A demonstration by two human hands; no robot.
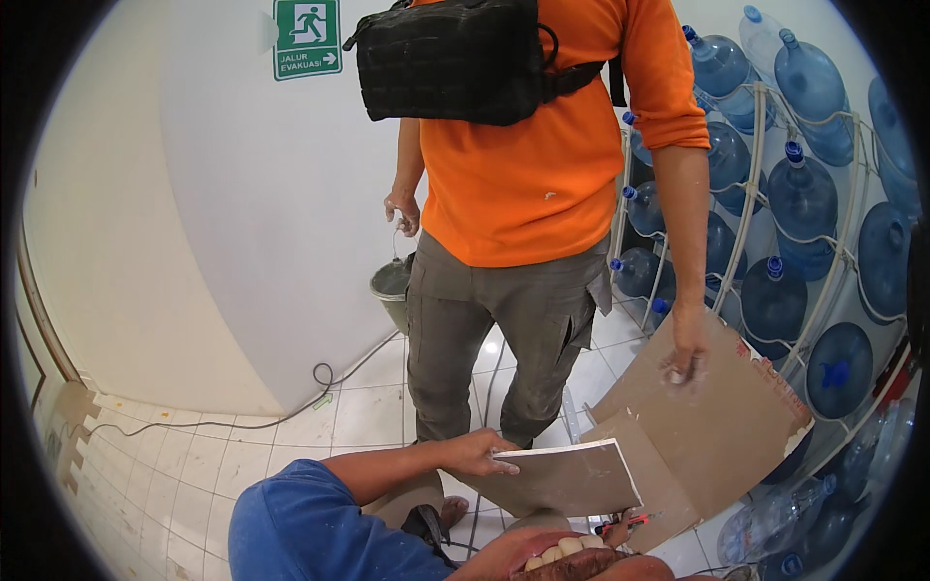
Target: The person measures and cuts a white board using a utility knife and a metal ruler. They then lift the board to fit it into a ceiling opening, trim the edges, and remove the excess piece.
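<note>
From the blue sleeve at the lower left, my left hand (480, 452) reaches in and grips the edge of a cut piece of gypsum board (567, 479), brown-faced with a white edge. My right hand (612, 531) is mostly hidden low in the view; its fingers seem closed around a small red and black tool (635, 521), just below the piece's near corner. Beyond lies a larger gypsum board (717, 426), creased or cut across, with a rough right edge. A standing person's hand (687, 353) hangs in front of this larger board.
A person in an orange top (528, 174) stands facing me, holding a bucket (392, 281). Blue water jugs (804, 194) fill a white rack (756, 194) at right; more bottles (765, 528) lie below. A dark cable (291, 416) crosses the white tiles (368, 412).
</note>
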